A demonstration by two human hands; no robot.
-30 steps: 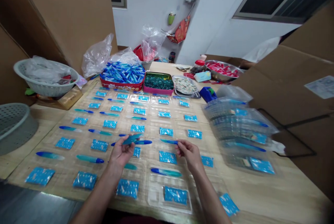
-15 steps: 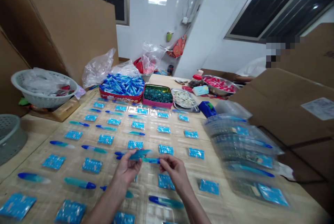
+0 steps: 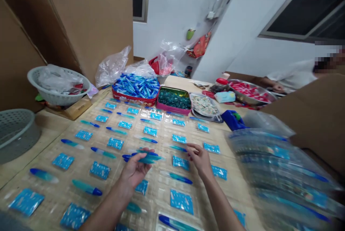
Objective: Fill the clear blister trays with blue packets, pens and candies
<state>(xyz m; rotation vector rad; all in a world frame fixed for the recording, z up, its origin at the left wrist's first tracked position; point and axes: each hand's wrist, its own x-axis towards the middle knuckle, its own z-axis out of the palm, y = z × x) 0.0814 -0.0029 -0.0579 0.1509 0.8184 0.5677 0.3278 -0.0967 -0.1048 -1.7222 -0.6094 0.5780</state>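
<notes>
My left hand (image 3: 137, 169) is closed around several tapered blue-and-teal pens (image 3: 147, 157), held over the clear plastic trays. To its right, my right hand (image 3: 198, 158) pinches the dark end of one pen (image 3: 176, 147), which lies low over a tray compartment. Just below that pen is a blue printed packet (image 3: 180, 162) in a tray. Other pens, such as the one (image 3: 181, 178) nearer me, rest singly in the trays, each near a blue packet (image 3: 182, 201). The clear tray walls are hard to make out in places.
At the back stand a red tin of pens (image 3: 136, 87), a pink-edged tin of dark green pieces (image 3: 174, 100) and a plate of small pieces (image 3: 205, 105). Blurred filled trays (image 3: 280, 173) are stacked right. Baskets (image 3: 16, 134) stand left. Another person's hand (image 3: 277, 87) shows behind cardboard.
My right hand has moved up and right, away from my left hand, with a pen to a farther tray. Another pen now lies in the tray nearer me. The view has shifted.
</notes>
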